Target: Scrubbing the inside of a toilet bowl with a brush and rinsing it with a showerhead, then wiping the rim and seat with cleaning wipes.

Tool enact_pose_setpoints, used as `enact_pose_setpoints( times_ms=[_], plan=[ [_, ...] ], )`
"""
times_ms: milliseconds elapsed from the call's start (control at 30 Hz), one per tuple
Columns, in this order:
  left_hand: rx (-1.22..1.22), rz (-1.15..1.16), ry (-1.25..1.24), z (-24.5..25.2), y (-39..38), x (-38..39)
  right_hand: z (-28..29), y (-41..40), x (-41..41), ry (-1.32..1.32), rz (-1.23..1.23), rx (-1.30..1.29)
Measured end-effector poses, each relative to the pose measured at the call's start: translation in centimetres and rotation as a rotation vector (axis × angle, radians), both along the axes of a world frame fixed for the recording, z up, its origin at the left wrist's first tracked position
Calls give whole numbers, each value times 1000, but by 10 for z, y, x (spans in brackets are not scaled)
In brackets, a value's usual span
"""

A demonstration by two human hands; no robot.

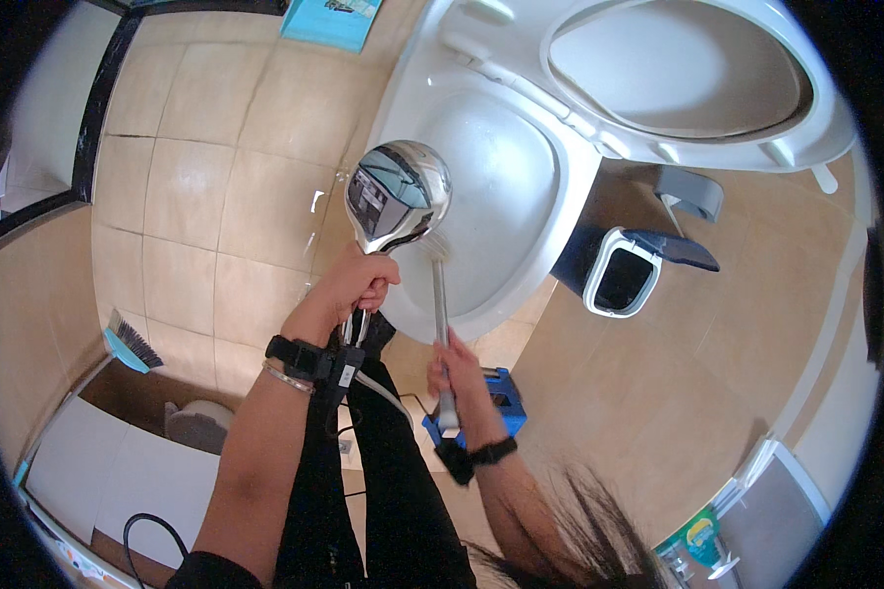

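Observation:
My left hand [348,287] grips the handle of a chrome hand shower [399,193], whose rounded back faces me at the left side of the toilet bowl. A hose hangs from it below my wrist. In my right hand [459,372] is the pale handle of a toilet brush [440,294]. Its blurred bristle end lies over the near left part of the bowl, partly behind the shower head. The white toilet bowl [486,177] looks wet, and its seat [678,151] and lid [670,66] are raised.
An open bin [622,281] and a grey paper holder [696,193] are right of the toilet. A blue caddy [512,403] is behind my right hand. A blue dustpan [331,22] lies at the top, and a broom [129,350] leans left. Wet floor tiles [280,199] lie left of the bowl.

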State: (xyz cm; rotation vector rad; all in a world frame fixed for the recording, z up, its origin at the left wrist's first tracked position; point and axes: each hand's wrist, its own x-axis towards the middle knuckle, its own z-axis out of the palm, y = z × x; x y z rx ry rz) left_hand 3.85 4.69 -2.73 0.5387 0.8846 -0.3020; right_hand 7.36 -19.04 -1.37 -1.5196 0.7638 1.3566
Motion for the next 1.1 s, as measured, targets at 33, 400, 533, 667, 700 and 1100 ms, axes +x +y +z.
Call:
enact_pose_setpoints(
  times_ms=[33,400,533,667,700,1100],
  plan=[
    [-8,13,1,1,2,-1,-24,10,17,-42,129,17],
    [41,-29,20,8,-4,3,-17,-2,-4,-231,492,22],
    [64,-37,34,14,-2,13,-45,38,61,-403,608,-67],
    [70,-43,36,8,-3,11,-52,35,141,-424,709,-76],
    [69,-16,62,8,-2,8,-42,29,152,-457,829,-113],
    [75,42,113,8,-9,3,75,7,175,-1020,1499,-651]
  ],
)
